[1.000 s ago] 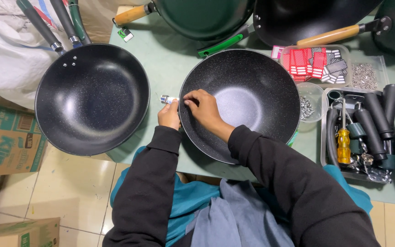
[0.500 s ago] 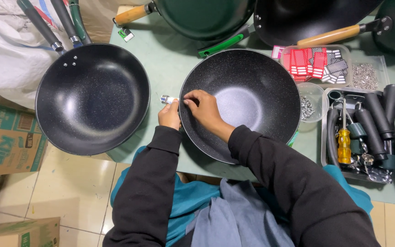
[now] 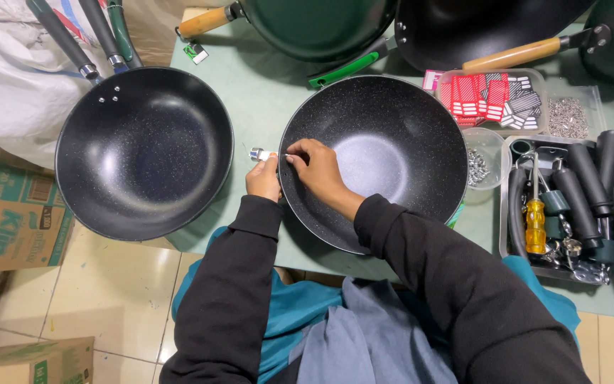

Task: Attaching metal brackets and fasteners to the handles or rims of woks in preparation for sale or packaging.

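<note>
A black speckled wok (image 3: 392, 142) without a handle sits on the pale green table in front of me. My left hand (image 3: 264, 179) is outside the wok's left rim, pinching a small metal bracket (image 3: 259, 153) against it. Inside the rim, my right hand (image 3: 319, 171) has its fingertips pinched on a small part I cannot make out, right opposite the bracket. Both arms wear black sleeves.
A second black wok (image 3: 143, 153) with handles lies to the left. More pans with wooden and green handles line the far edge. Trays at right hold red tags (image 3: 488, 96), screws (image 3: 568, 117), black handles (image 3: 580, 192) and a yellow screwdriver (image 3: 535, 224). Cardboard boxes (image 3: 8, 213) stand on the floor.
</note>
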